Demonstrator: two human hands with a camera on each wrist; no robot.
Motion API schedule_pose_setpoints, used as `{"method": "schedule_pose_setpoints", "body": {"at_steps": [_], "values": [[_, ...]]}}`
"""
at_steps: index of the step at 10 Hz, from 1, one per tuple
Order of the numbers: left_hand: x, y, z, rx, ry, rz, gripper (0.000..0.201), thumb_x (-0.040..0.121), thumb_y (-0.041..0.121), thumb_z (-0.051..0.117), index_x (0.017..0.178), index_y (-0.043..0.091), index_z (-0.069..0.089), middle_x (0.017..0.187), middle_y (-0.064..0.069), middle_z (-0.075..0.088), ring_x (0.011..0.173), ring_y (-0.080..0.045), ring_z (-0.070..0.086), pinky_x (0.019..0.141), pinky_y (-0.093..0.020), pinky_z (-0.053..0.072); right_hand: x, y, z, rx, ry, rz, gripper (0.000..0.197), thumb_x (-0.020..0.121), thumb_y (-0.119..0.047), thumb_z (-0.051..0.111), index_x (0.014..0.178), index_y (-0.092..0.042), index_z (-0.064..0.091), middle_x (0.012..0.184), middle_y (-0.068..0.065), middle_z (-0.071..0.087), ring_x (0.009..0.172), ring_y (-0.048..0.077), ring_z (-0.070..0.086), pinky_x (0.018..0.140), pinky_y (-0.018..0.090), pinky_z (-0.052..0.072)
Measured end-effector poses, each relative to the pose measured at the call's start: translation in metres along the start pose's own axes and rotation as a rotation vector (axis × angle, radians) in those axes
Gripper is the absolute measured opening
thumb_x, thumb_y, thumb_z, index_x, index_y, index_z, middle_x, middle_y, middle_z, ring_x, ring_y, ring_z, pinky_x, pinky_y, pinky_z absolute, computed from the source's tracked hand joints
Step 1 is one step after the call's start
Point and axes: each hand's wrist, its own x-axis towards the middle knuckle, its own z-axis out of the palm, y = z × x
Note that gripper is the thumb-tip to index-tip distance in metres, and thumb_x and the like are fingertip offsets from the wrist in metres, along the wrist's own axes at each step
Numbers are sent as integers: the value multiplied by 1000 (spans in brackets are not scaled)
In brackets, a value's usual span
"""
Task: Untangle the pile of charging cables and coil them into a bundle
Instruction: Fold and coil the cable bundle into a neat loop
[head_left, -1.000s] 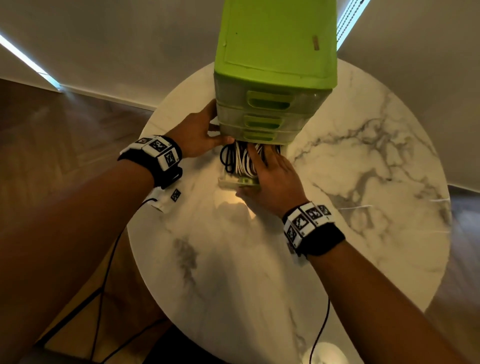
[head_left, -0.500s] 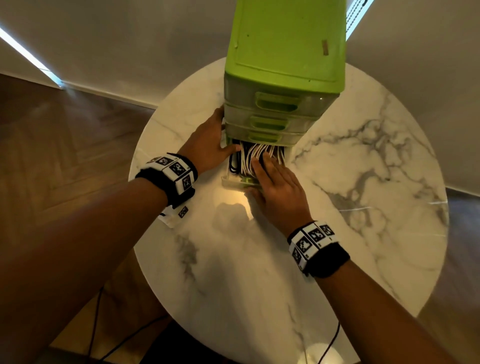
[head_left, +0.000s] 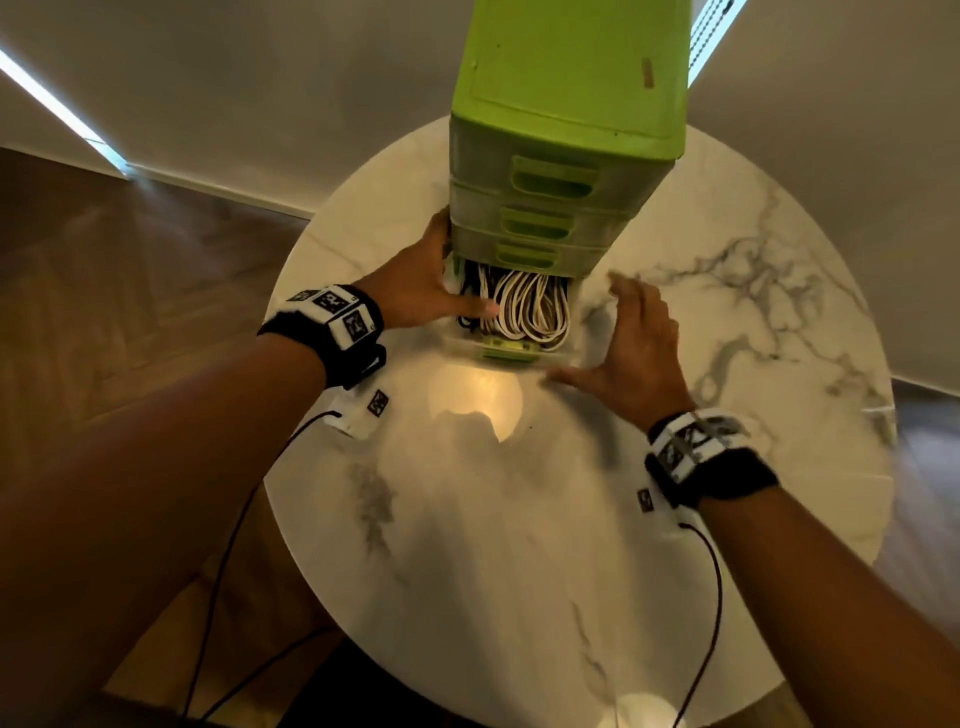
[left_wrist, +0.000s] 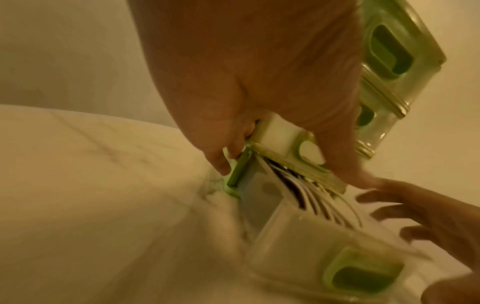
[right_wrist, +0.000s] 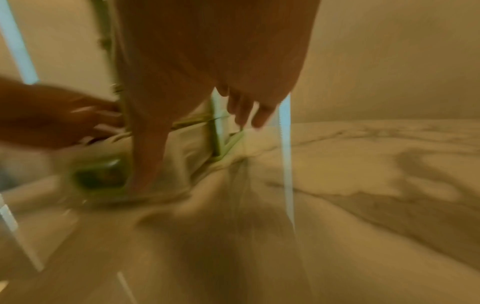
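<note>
Head view: the cables (head_left: 519, 306), mostly white loops with a few dark strands on their left, lie in the pulled-out bottom drawer (head_left: 511, 353) of a green drawer unit (head_left: 566, 98) standing on the round marble bench (head_left: 519, 519). The left hand (head_left: 415, 286) sits against the unit's lower left corner, thumb reaching over the drawer's left edge and touching the leftmost cables; fingers go behind the unit's side, so how they lie there cannot be told from this view. The right hand (head_left: 634, 338) hovers just right of the drawer, fingers spread wide and blurred, thumb tip near the drawer's front right corner, holding nothing; cables are just to its left, apart from it. Both wrists carry black bands with marker tags, thin black leads trailing off them. Left wrist view adds what the head view hides: the left hand (left_wrist: 254, 82) has fingertips curled on the green frame edge at the unit's base, thumb laid along the frame above the drawer (left_wrist: 337, 257); cables (left_wrist: 324, 203) fan out just under the thumb, and the right hand (left_wrist: 420, 216) shows with fingers splayed beside them. Right wrist view is heavily smeared: the right hand (right_wrist: 207, 82) is open, thumb pointing down at the drawer front (right_wrist: 103, 174); cables not readable here.
</note>
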Motion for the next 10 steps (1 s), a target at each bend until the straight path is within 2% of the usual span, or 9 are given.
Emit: {"method": "schedule_pose_setpoints", "body": {"at_steps": [1,2,3,4,5,7,8,9,10], "values": [[-1,-11,0,131,-149,24,163,49,44,100,157,24,-21,168,11,-5,153,-5,6,124,-29,17,32,13,0,224,-266,58,161,44,-60,96,158,-28,-14,168,4,11,152,27,18,123,48,22],[-1,-13,-1,224,-113,27,166,45,51,99,157,17,-19,170,1,-2,155,-13,10,126,-35,18,51,9,2,425,-316,12,148,51,-35,100,158,-28,-1,156,-9,32,142,13,37,116,36,37],[-1,-4,3,183,87,1,120,68,35,93,156,11,15,159,-7,39,141,-19,43,116,-39,39,56,2,1,403,-108,84,102,65,-22,93,145,-16,30,136,-4,58,117,15,59,95,34,52],[5,-4,7,278,274,24,71,88,33,78,142,13,38,137,-8,63,121,-26,63,99,-45,53,67,-9,5,280,57,141,74,76,-29,84,132,-10,41,113,8,72,99,34,68,79,39,54],[12,-11,9,310,367,47,48,94,28,69,132,11,46,123,-7,71,108,-25,70,91,-46,57,73,-14,5,242,95,176,67,80,-32,80,132,-11,44,102,11,73,92,37,68,80,47,56],[21,-15,9,327,385,41,43,94,21,66,130,7,46,117,-12,72,102,-32,71,87,-49,58,67,-5,9,317,89,159,46,90,-28,72,127,-11,51,112,8,74,97,29,72,81,32,54],[21,-9,11,383,380,16,41,94,17,64,128,5,45,107,-20,71,93,-43,68,79,-54,56,61,-2,10,332,47,145,33,97,-26,61,126,-12,51,115,10,74,101,36,70,85,39,56],[17,5,9,379,315,-37,50,95,19,63,137,6,40,119,-22,67,104,-45,65,86,-53,54,46,-3,-2,459,-77,160,41,99,-21,60,138,-15,52,129,7,68,111,26,68,95,33,52],[0,13,9,336,224,-65,77,94,28,70,153,9,25,144,-19,55,124,-39,58,100,-43,48,-1,6,-5,569,-91,210,28,95,-22,67,123,-26,65,113,-1,74,99,18,71,89,44,59]]}}
